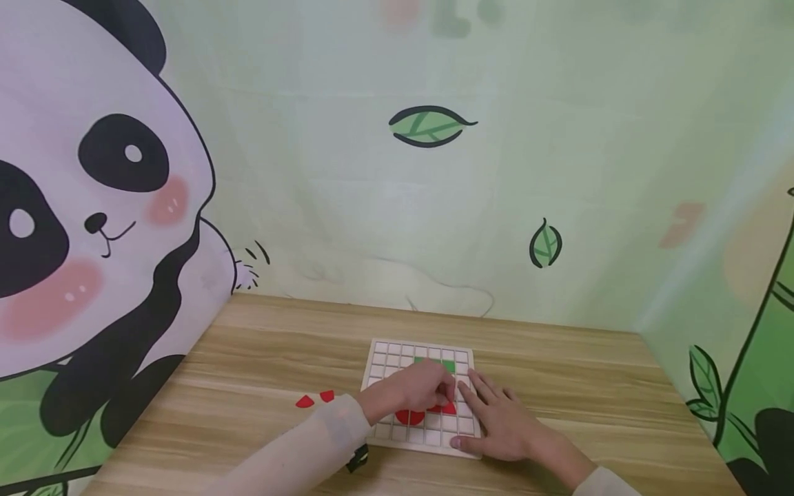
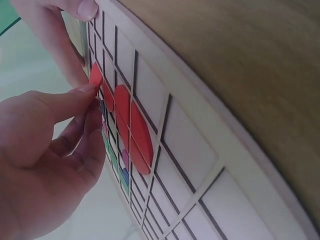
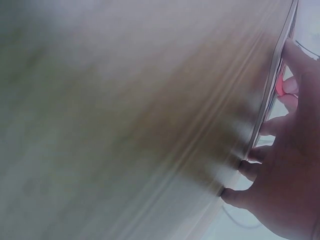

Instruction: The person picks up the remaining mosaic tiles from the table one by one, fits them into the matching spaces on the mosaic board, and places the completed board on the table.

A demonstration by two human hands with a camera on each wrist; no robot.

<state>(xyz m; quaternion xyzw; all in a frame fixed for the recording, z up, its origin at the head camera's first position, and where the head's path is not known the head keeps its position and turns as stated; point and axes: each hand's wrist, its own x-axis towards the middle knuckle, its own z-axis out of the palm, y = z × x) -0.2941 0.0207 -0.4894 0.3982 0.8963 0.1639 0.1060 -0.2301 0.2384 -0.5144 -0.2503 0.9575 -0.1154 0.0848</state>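
Note:
A pale gridded board (image 1: 424,451) lies on the wooden table, with square cells divided by raised lines. Over its right half, my left hand (image 1: 428,387) pinches a small red piece (image 2: 95,75) between thumb and fingertips, close to the grid. Red pieces forming a rounded shape (image 2: 134,127) sit in neighbouring cells. Green pieces (image 1: 448,366) occupy cells toward the far side, and purple and blue ones (image 2: 125,175) show in the left wrist view, partly hidden behind the left hand. My right hand (image 1: 505,424) rests with spread fingers on the board's right edge, thumb near the front corner.
Two loose red pieces (image 1: 304,401) lie on the table (image 1: 248,365) left of the board. A small black object (image 1: 358,458) shows beside the left sleeve. Behind the table hangs a pale green backdrop (image 1: 347,172) printed with leaves and a panda.

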